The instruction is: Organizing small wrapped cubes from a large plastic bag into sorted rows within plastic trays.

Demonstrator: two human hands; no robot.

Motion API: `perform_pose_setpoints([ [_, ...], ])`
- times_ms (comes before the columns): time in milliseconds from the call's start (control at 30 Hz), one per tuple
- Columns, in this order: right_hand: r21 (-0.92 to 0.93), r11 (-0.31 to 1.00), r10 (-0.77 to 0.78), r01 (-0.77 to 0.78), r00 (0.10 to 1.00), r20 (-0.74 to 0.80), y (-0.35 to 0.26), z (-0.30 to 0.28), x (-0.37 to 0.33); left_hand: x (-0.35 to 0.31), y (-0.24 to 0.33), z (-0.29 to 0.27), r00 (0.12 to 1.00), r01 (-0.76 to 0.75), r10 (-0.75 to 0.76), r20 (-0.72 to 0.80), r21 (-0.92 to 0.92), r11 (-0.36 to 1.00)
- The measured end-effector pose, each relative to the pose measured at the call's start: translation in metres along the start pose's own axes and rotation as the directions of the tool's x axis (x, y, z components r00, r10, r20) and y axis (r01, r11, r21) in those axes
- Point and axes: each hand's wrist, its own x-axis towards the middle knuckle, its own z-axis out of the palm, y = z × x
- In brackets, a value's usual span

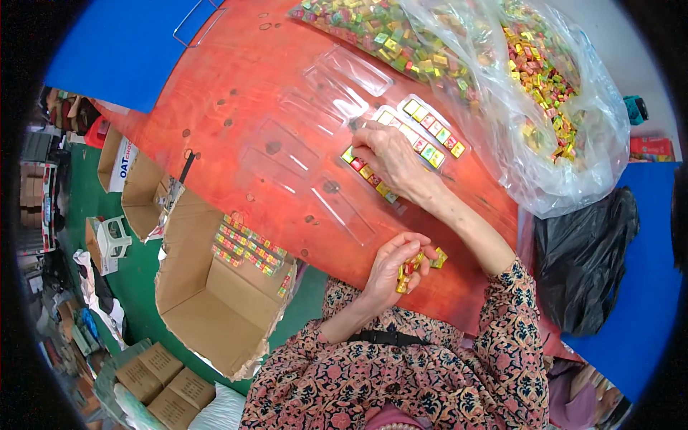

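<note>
My left hand [403, 266], near the table's front edge, is curled around several small wrapped cubes [410, 269] in yellow and red. One yellow piece [439, 258] shows just beside its fingertips. Farther out, my right hand [387, 154] reaches over a narrow clear plastic tray holding a row of coloured cubes [368, 174]. Its fingers are pinched together at the tray's far left end; what they hold, if anything, is hidden. Beyond it lie two more trays with cubes [434, 127], one partly covered by this hand.
Clear trays without cubes [342, 210] lie across the red table [236, 150]. Large clear bags of cubes [584, 175] cover the far right. A cardboard box [208, 308] with filled trays [247, 244] stands left of me; a black plastic bag [584, 258] hangs at right.
</note>
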Motion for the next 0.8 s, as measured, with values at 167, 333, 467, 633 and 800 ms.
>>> perform_pose_setpoints([
  [167,-0.073,0.997,0.030,-0.027,0.999,0.031,-0.002,-0.006,-0.007,0.002,-0.005,-0.003,1.000,-0.011,0.011,0.011,0.017,1.000],
  [333,-0.101,0.988,0.113,-0.114,0.993,-0.024,-0.006,-0.033,-0.013,0.002,-0.003,0.001,1.000,-0.016,0.016,0.007,-0.008,1.000],
  [467,-0.055,0.982,0.181,-0.179,0.982,0.054,-0.001,-0.069,-0.039,0.002,-0.002,0.002,1.000,-0.022,0.022,0.004,-0.004,1.000],
  [633,-0.135,0.978,0.189,-0.158,0.947,0.259,-0.014,-0.060,-0.066,0.002,-0.004,-0.002,1.000,-0.023,0.023,-0.003,0.041,0.999],
  [800,-0.308,0.944,0.187,-0.118,0.961,0.206,-0.017,-0.043,-0.070,0.002,-0.004,0.002,1.000,-0.015,0.016,-0.017,0.024,1.000],
])
